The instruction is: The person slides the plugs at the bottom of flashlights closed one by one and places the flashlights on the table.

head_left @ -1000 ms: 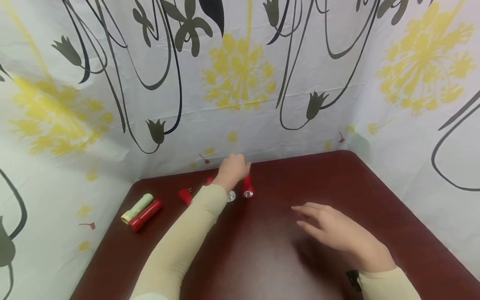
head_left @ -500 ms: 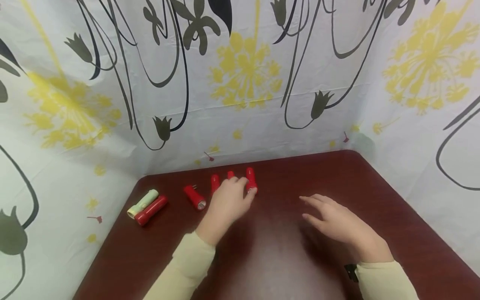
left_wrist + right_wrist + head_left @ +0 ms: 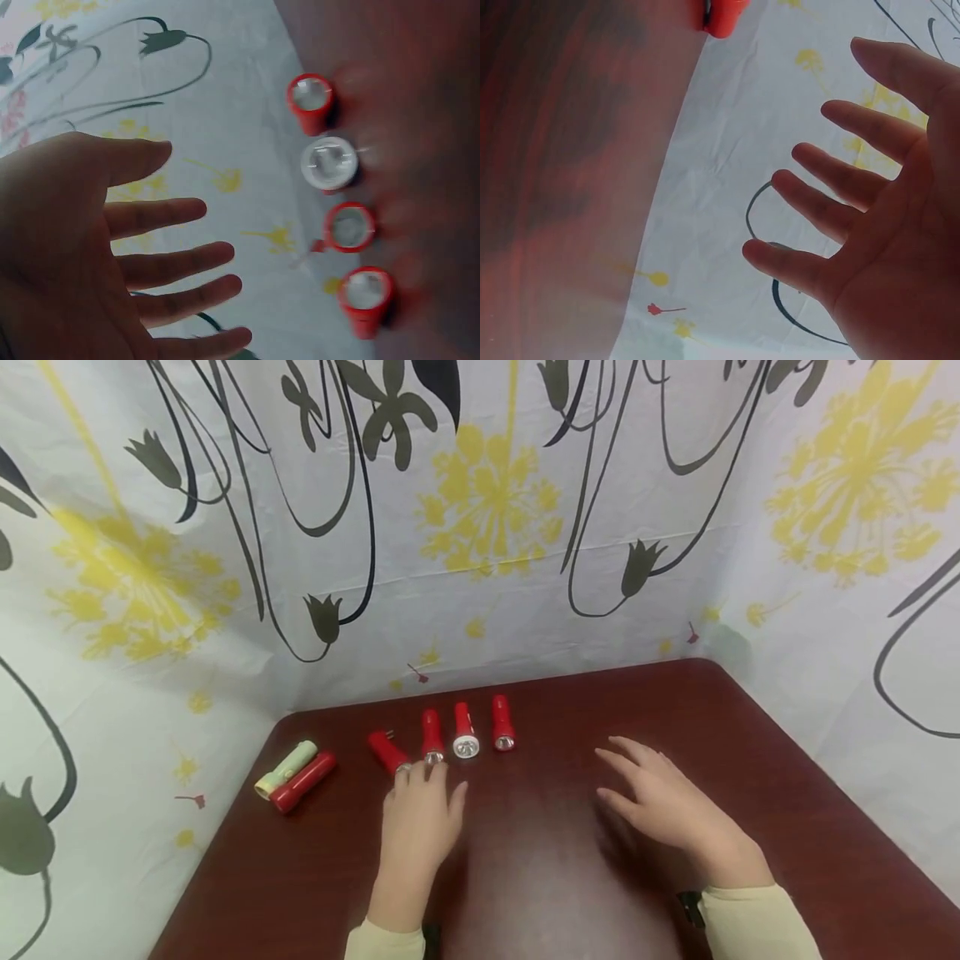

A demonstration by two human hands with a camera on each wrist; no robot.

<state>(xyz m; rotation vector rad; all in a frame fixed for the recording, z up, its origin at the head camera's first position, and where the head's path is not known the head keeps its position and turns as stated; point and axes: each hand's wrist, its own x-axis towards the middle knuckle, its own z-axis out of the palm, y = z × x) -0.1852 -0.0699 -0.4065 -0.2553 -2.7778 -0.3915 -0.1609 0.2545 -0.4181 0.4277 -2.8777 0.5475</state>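
Note:
My left hand (image 3: pixel 420 818) is over the table just in front of a row of flashlights, its fingers extended and holding nothing. In the row, from left to right, are a red flashlight with a prong-like tip (image 3: pixel 387 752), a red flashlight (image 3: pixel 431 733), a red flashlight with a white head (image 3: pixel 464 732) and another red flashlight (image 3: pixel 502 722). Lens ends face me; the leftmost one's lens is partly covered by my fingertips in the head view. Off to the right, my right hand (image 3: pixel 663 789) hovers above the table, fingers spread and empty.
At the table's left side, a pale green flashlight (image 3: pixel 285 768) lies beside a plain red one (image 3: pixel 303 782). The dark red table (image 3: pixel 622 702) ends at a white patterned cloth (image 3: pixel 525 627) that surrounds it on the back and sides.
My left hand has come back from the rightmost flashlights, moving toward me and leftward, leaving the row in view. The right hand has stayed nearly in place.

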